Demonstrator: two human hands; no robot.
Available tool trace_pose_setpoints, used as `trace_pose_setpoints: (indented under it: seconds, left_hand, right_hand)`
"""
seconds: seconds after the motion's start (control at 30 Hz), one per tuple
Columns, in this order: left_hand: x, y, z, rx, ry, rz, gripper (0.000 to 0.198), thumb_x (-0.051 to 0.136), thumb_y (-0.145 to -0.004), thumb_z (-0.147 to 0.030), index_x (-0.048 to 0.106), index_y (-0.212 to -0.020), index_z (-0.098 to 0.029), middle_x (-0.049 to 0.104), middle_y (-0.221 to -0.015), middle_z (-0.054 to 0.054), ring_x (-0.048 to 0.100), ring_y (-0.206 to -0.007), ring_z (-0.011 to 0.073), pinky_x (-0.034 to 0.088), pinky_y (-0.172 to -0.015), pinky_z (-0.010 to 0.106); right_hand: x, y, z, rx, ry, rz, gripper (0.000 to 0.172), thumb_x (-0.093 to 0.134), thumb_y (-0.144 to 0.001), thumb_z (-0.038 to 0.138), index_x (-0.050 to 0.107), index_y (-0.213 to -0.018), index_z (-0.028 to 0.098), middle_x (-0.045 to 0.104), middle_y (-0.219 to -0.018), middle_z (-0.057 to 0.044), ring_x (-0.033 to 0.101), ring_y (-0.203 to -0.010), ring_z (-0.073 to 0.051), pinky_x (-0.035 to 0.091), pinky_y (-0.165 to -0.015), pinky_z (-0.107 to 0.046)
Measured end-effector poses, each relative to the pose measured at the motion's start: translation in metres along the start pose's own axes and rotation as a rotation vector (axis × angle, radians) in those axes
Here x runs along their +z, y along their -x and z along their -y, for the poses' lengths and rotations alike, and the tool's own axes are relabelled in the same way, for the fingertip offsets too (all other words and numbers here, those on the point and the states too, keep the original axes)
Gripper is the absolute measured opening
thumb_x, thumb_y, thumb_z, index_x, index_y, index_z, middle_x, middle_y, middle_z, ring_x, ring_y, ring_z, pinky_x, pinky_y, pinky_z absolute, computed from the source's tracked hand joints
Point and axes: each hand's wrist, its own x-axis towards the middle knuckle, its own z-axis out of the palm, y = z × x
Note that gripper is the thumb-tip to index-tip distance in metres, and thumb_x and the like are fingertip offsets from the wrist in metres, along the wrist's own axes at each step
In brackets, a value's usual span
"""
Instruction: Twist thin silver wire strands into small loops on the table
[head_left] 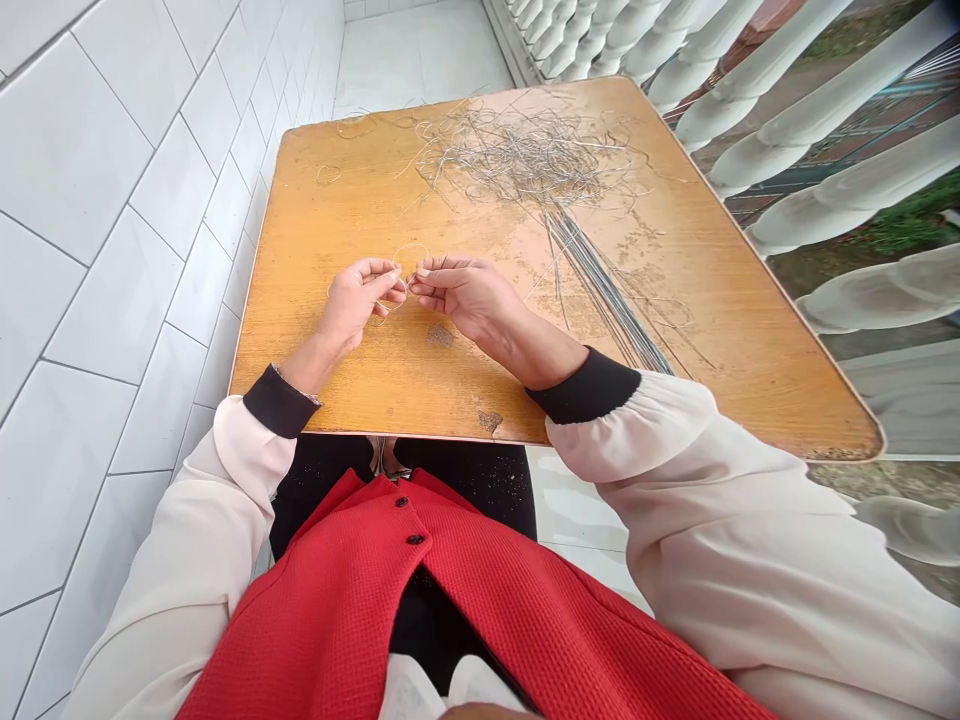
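Observation:
Over the near left part of the wooden table (pixel 322 220), my left hand (pixel 354 300) pinches a thin, looped wire (pixel 411 247). My right hand (pixel 469 298) meets it fingertip to fingertip and also pinches the wire. Small loops of it curl above and below the fingers; the exact crossing point is hidden between them. Beyond the hands lies a tangled heap of thin wire (pixel 525 155). From that heap a bundle of straight wires (pixel 611 290) runs toward my right forearm, which covers its near end.
A white tiled wall (pixel 127 250) rises close on the left. White balusters (pixel 810 200) line the right side past the table's edge. A loose wire ring (pixel 328 174) lies at the far left of the tabletop. My lap is at the near edge.

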Motion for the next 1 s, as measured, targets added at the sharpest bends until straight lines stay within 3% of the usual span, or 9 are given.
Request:
trace_pose_setpoints:
  seconds: [0.1, 0.37, 0.5, 0.67, 0.8, 0.9, 1.0]
  left_hand:
    - [-0.003, 0.001, -0.003, -0.012, -0.007, 0.026, 0.012, 0.066, -0.101, -0.018, 0.065, -0.089, -0.017, 0.071, -0.074, -0.003, 0.067, -0.064, 0.004, 0.038, -0.054, 0.015]
    - [-0.008, 0.001, -0.006, 0.002, -0.055, 0.1, 0.017, 0.06, -0.097, -0.001, 0.069, -0.089, -0.014, 0.07, -0.066, -0.004, 0.058, -0.055, 0.0021, 0.034, -0.052, 0.016]
    - [-0.009, 0.001, -0.008, -0.027, -0.121, 0.184, 0.019, 0.06, -0.094, 0.002, 0.07, -0.088, -0.013, 0.069, -0.063, -0.003, 0.053, -0.05, 0.002, 0.031, -0.05, 0.017]
    - [-0.016, 0.0, -0.011, -0.009, -0.147, 0.196, 0.017, 0.066, -0.088, 0.003, 0.072, -0.091, -0.012, 0.069, -0.061, -0.004, 0.045, -0.047, 0.0017, 0.031, -0.051, 0.018]
    - [-0.025, -0.005, -0.014, 0.023, 0.002, 0.118, 0.003, 0.073, -0.093, -0.013, 0.073, -0.096, -0.014, 0.072, -0.067, -0.002, 0.054, -0.054, 0.0029, 0.034, -0.053, 0.017]
    - [-0.027, -0.009, -0.013, -0.017, 0.202, 0.059, 0.021, 0.07, -0.1, -0.036, 0.072, -0.101, -0.015, 0.077, -0.08, 0.002, 0.068, -0.068, 0.0061, 0.042, -0.059, 0.017]
    - [-0.021, -0.01, -0.007, -0.059, 0.345, 0.084, 0.021, 0.068, -0.102, -0.036, 0.072, -0.102, -0.015, 0.08, -0.089, 0.004, 0.075, -0.081, 0.0096, 0.05, -0.07, 0.018]
  right_hand:
    - [-0.001, -0.001, 0.0, -0.013, -0.011, 0.011, 0.022, 0.071, -0.081, -0.004, 0.069, -0.072, 0.016, 0.068, -0.075, 0.0, 0.065, -0.067, -0.007, 0.051, -0.064, -0.018]
    - [-0.004, -0.001, 0.005, -0.045, 0.053, 0.033, 0.017, 0.075, -0.081, 0.001, 0.074, -0.085, 0.018, 0.071, -0.076, 0.0, 0.063, -0.064, -0.008, 0.049, -0.058, -0.019]
    - [-0.011, -0.006, 0.007, -0.188, 0.237, 0.045, 0.009, 0.078, -0.088, 0.011, 0.077, -0.085, 0.019, 0.073, -0.075, -0.001, 0.058, -0.059, -0.008, 0.046, -0.055, -0.022]
    - [-0.021, -0.016, 0.009, -0.351, 0.496, 0.096, 0.02, 0.089, -0.084, 0.021, 0.076, -0.069, 0.019, 0.066, -0.06, 0.0, 0.048, -0.052, -0.007, 0.033, -0.045, -0.022]
    - [-0.014, -0.01, 0.013, -0.254, 0.417, 0.119, 0.021, 0.086, -0.083, 0.012, 0.073, -0.067, 0.017, 0.065, -0.058, 0.001, 0.044, -0.046, -0.004, 0.033, -0.042, -0.02]
    - [-0.006, -0.003, 0.013, -0.248, 0.235, 0.0, 0.025, 0.076, -0.086, 0.002, 0.069, -0.066, 0.016, 0.065, -0.06, 0.001, 0.05, -0.047, -0.004, 0.04, -0.045, -0.017]
    - [0.001, -0.001, 0.008, -0.274, 0.113, -0.079, 0.023, 0.07, -0.086, -0.002, 0.068, -0.074, 0.017, 0.068, -0.063, 0.002, 0.056, -0.049, -0.004, 0.046, -0.049, -0.016]
